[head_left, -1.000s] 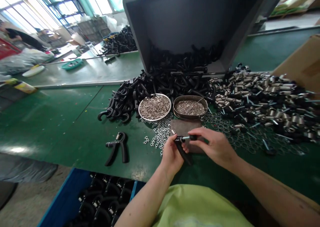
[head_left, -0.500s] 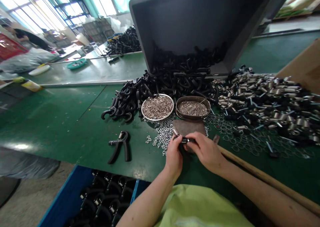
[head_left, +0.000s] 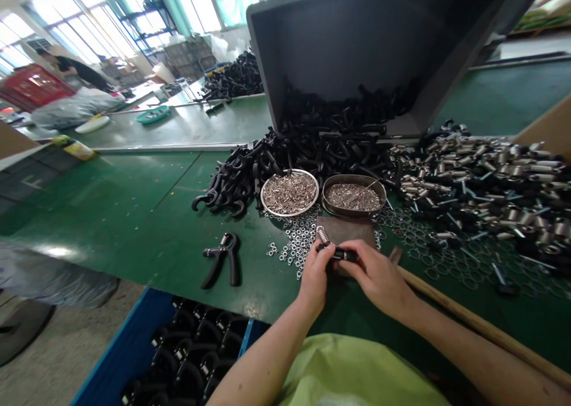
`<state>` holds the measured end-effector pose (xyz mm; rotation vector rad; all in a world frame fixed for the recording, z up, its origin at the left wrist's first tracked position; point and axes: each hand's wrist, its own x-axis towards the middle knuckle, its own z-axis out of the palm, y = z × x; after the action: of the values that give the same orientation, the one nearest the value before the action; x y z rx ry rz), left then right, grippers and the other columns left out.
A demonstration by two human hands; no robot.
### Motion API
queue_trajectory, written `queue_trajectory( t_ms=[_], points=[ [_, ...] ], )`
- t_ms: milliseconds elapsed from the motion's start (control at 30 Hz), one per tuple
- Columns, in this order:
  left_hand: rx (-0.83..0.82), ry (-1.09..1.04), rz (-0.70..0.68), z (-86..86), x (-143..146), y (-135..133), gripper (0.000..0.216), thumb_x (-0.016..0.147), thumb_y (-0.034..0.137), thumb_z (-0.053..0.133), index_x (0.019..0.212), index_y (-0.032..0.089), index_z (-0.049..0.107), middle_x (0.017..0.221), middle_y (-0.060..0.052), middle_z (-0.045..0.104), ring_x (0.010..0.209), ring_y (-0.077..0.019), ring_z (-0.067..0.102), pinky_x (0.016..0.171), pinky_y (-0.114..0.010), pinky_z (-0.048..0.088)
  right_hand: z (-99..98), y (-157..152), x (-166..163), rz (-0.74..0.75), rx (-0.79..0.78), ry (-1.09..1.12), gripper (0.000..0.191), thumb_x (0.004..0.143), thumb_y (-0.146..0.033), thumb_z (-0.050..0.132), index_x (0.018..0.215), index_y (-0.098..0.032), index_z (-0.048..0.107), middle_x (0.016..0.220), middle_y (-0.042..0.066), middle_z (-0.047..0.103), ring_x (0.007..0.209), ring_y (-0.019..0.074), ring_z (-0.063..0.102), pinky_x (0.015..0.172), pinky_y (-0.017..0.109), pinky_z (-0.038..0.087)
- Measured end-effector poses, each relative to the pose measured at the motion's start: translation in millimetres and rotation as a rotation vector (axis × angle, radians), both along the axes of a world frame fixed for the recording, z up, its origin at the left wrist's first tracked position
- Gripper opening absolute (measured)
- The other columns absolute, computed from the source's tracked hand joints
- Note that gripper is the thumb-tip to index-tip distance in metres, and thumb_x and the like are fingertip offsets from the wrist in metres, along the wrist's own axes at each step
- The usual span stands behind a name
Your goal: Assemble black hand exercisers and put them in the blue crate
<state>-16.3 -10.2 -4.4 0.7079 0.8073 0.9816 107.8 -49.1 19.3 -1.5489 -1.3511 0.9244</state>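
Note:
Between my two hands is a small black part [head_left: 342,255] with a metal coil spring [head_left: 323,235] sticking up at its left end. My left hand [head_left: 316,272] pinches the spring end with thumb and fingers. From the other side, my right hand [head_left: 373,268] has its fingertips closed on the part's right end. Both hands are just above a flat metal block [head_left: 345,227]. Left of them, a finished-looking black hand grip exerciser [head_left: 234,266] lies on the green table [head_left: 147,233]. Small metal rings [head_left: 297,245] are scattered beside my left hand.
A dish of metal pins [head_left: 289,193] and an oval tin of small parts [head_left: 354,196] stand behind the block. Black handles [head_left: 232,180] spill from a tipped grey bin [head_left: 357,43]. Springs with bolts [head_left: 504,186] are heaped right, near a wooden-handled hammer [head_left: 446,293]. A blue crate [head_left: 120,340] holds exercisers.
The view has swung slightly left, so the table's contents appear further right. Both hands keep hold of the black part, my right fingers set a little differently around its end.

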Motion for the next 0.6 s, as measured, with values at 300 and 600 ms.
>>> queue_trajectory(
  t_ms=[300, 600],
  points=[
    [0.256, 0.573, 0.249, -2.6, -9, 0, 0.058, 0.054, 0.034, 0.083, 0.100, 0.022, 0.051, 0.099, -0.004, 0.057, 0.093, -0.0199, 0.055, 0.086, -0.030, 0.038, -16.7, 21, -19, -0.055, -0.485, 0.723, 0.030, 0.087, -0.053, 0.039, 0.088, -0.023, 0.043, 0.044, -0.008, 0.046, 0.032, 0.0119, 0.043, 0.031, 0.021, 0.031],
    [0.671, 0.953, -0.113, -18.1, -21, 15, 0.050, 0.054, 0.039, 0.081, 0.096, 0.024, 0.060, 0.093, -0.008, 0.061, 0.091, -0.0298, 0.054, 0.086, -0.043, 0.038, -1.9, 142, 6, 0.241, 0.173, -0.853, 0.018, 0.089, -0.022, 0.048, 0.084, -0.018, 0.065, 0.091, 0.007, 0.068, 0.090, 0.0195, 0.059, 0.078, 0.031, 0.044]
  ],
)
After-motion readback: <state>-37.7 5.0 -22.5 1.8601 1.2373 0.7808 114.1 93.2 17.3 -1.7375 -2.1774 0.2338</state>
